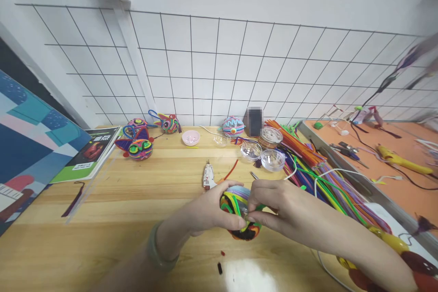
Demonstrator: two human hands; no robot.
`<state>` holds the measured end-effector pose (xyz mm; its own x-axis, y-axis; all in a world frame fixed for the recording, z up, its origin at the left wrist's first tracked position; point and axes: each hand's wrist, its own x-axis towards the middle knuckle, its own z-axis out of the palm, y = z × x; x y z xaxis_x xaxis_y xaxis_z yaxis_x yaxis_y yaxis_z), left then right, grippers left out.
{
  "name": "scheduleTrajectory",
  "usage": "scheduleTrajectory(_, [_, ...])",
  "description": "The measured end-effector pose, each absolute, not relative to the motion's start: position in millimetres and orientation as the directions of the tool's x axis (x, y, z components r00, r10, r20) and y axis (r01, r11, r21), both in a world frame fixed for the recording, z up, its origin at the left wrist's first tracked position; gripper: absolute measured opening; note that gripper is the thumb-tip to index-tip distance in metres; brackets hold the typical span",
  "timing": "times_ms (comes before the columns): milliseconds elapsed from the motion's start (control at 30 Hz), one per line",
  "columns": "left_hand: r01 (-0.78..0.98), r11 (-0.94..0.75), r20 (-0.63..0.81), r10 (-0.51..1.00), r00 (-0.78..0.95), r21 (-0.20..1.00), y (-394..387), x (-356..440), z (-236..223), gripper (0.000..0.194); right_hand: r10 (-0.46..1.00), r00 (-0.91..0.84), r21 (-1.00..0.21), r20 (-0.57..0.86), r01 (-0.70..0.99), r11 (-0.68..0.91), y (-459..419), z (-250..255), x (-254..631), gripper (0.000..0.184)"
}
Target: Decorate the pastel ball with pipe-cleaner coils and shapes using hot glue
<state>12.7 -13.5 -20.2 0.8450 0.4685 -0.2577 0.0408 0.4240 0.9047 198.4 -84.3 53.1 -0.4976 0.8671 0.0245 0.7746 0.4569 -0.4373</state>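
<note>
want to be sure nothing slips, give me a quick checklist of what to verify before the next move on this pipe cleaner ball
1. Left hand holds the pipe cleaner ball from the side: ok.
2. Right hand has its fingertips pinched at the top of the ball: ok.
3. What the right fingertips are pinching: cannot tell, too small to see.
4. Glue gun lies on the table just beyond the ball, apart from both hands: ok.
5. Pipe cleaner pile lies close beside the right arm: ok.
6. Small scraps lie on the table in front of the hands: not ok.
</note>
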Motion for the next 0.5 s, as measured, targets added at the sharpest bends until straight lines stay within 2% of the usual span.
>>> scheduleTrajectory(133, [0.049, 0.41, -0.269, 0.498, 0.825, 0.911, -13.9, 12.2, -16.9, 0.075, 0.85, -0.523, -0.469, 0.057, 0.738, 0.485, -82.0, 53.7, 204.8, 0.011])
scheduleTrajectory(233, [0.01, 0.447, -0.253, 0.486, 0.837, 0.894, -14.3, 12.2, -12.5, 0.07, 0.837, -0.53, -0.469, 0.133, 0.711, 0.525, -79.3, 51.6, 213.6, 0.011])
scheduleTrajectory(367, [0.004, 0.452, -0.253, 0.492, 0.833, 0.892, -14.4, 12.6, -9.9, 0.062, 0.829, -0.518, -0.44, 0.21, 0.707, 0.553, -78.3, 47.8, 218.8, 0.014])
scheduleTrajectory(500, [-0.007, 0.461, -0.255, 0.505, 0.825, 0.887, -13.6, 13.3, -13.1, 0.063, 0.854, -0.47, -0.401, 0.221, 0.755, 0.52, -81.6, 46.3, 215.2, 0.017])
